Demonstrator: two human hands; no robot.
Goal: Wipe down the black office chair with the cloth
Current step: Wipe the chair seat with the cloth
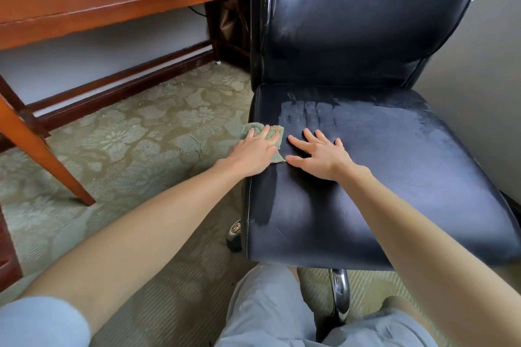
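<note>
A green cloth (275,134) is pressed onto the left seat edge of the black office chair (408,177) by the flattened left hand (253,149); the right hand (321,155) is laid alongside, fingers spread, empty.

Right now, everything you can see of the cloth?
The cloth is a green rag, terry-like and faded, bunched rather than flat. It lies at the left edge of the black chair seat, slightly overhanging it. The left hand presses on it, fingers laid over it, hiding its middle. One corner pokes out toward the thumb of the right hand; contact there unclear.
</note>
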